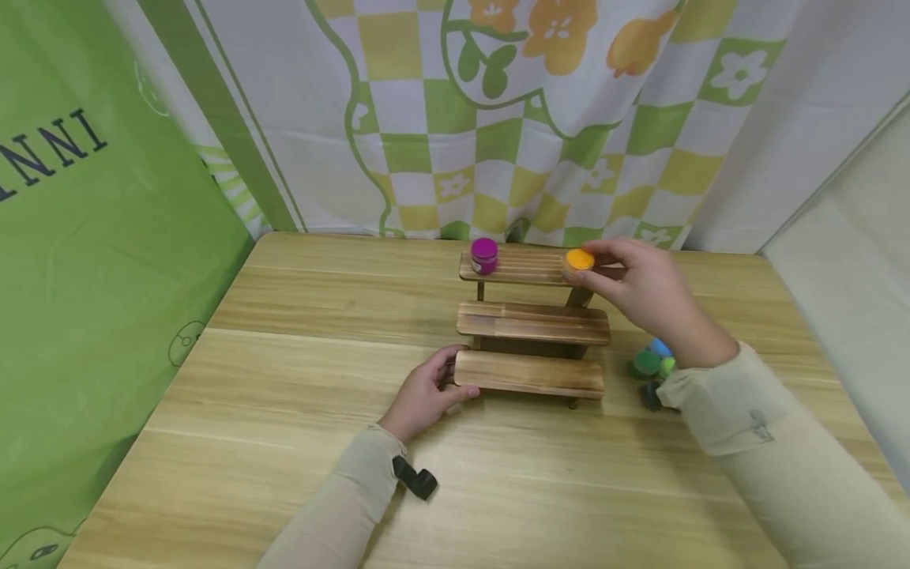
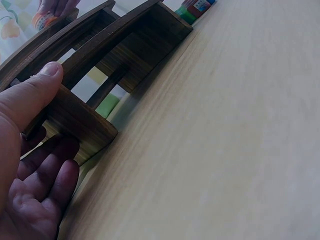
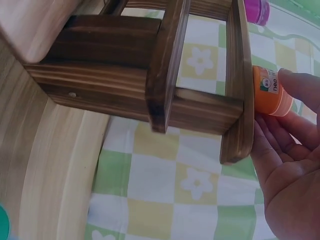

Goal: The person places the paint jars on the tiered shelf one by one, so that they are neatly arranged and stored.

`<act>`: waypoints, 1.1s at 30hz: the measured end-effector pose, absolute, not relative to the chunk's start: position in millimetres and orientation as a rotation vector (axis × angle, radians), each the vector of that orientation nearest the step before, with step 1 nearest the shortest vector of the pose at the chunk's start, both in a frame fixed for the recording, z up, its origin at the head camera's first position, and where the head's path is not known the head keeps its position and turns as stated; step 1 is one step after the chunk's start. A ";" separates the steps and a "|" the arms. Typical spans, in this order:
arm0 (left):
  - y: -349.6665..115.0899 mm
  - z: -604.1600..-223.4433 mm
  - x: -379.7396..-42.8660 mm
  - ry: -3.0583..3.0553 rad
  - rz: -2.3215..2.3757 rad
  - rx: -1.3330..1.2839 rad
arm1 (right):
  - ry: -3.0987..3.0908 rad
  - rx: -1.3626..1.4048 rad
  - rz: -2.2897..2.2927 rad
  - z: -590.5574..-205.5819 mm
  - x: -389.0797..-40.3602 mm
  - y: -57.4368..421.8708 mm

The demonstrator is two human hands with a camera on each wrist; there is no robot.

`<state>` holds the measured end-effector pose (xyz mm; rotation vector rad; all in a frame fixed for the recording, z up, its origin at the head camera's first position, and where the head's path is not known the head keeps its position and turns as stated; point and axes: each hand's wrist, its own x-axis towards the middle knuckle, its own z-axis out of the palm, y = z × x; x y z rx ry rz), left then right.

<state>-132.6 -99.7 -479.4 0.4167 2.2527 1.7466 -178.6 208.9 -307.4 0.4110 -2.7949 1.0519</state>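
A three-tier wooden display stand (image 1: 533, 324) stands on the table. At the left end of its lowest step, my left hand (image 1: 426, 393) grips the board, thumb at the front and fingers round behind and below, as the left wrist view shows. My right hand (image 1: 643, 288) pinches a small orange paint jar (image 1: 579, 261) by its side, at the right end of the top step. In the right wrist view the orange jar (image 3: 270, 91) is right at the board, its label facing the camera. A purple paint jar (image 1: 484, 256) sits on the left end of the top step.
Several more jars, among them a green jar (image 1: 646, 363) and a blue one, are grouped on the table (image 1: 284, 371) right of the stand, partly hidden by the right wrist. Behind hangs a checked, flowered curtain (image 1: 512, 150); a green cloth (image 1: 92, 237) hangs at the left.
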 end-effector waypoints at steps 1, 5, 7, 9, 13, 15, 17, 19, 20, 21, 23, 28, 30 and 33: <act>-99.5 -479.5 -132.7 2.250 1.751 0.415 | -2.799 0.409 1.054 -307.5 -179.6 207.3; -99.6 -480.3 -133.1 2.243 1.754 0.416 | -2.816 0.397 1.063 -307.0 -182.1 200.5; -100.0 -480.1 -132.9 2.239 1.756 0.424 | -2.822 0.393 1.067 -306.3 -182.8 197.7; -100.3 -480.5 -132.8 2.240 1.754 0.431 | -2.827 0.398 1.077 -305.8 -183.2 195.4; -100.6 -480.7 -132.9 2.243 1.748 0.428 | -2.842 0.392 1.103 -304.1 -185.5 191.3; -100.4 -480.7 -133.0 2.242 1.748 0.421 | -2.853 0.383 1.111 -303.4 -187.3 189.5; -100.2 -480.3 -133.2 2.242 1.750 0.415 | -2.860 0.382 1.106 -302.9 -188.9 187.7; -100.0 -480.0 -133.5 2.242 1.753 0.413 | -2.863 0.387 1.102 -302.8 -190.4 185.9; -99.8 -479.8 -133.6 2.241 1.754 0.408 | -2.862 0.390 1.107 -302.7 -190.9 185.1; -99.7 -479.6 -133.7 2.239 1.755 0.406 | -2.859 0.394 1.114 -302.6 -191.5 184.1; -99.5 -479.4 -133.7 2.241 1.755 0.404 | -2.856 0.397 1.133 -302.8 -192.7 182.4; -98.9 -478.2 -133.1 2.241 1.753 0.398 | -2.852 0.396 1.157 -303.0 -195.9 179.5; -98.8 -477.6 -132.8 2.243 1.751 0.394 | -2.860 0.400 1.155 -303.0 -197.3 178.9; -98.8 -477.3 -132.5 2.246 1.751 0.396 | -2.881 0.402 1.169 -302.9 -199.0 178.5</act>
